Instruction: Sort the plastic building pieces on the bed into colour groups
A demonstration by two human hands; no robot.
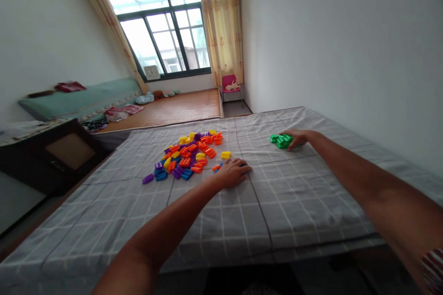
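Observation:
A heap of small plastic blocks [188, 154] in orange, yellow, purple and blue lies on the grey checked bedsheet [221, 221]. My left hand [232, 174] rests flat on the sheet at the heap's right edge, fingers spread, touching a blue and orange block beside it. A single yellow block [225, 155] sits just beyond that hand. Far to the right, my right hand [298, 138] is on a separate small cluster of green blocks [281, 140], fingers curled against them.
The bed's near edge runs across the bottom. A white wall rises on the right. A dark wooden cabinet [51, 154] stands at the left. Beyond are a wooden floor, a green mattress, a pink chair [230, 85] and a large window with curtains.

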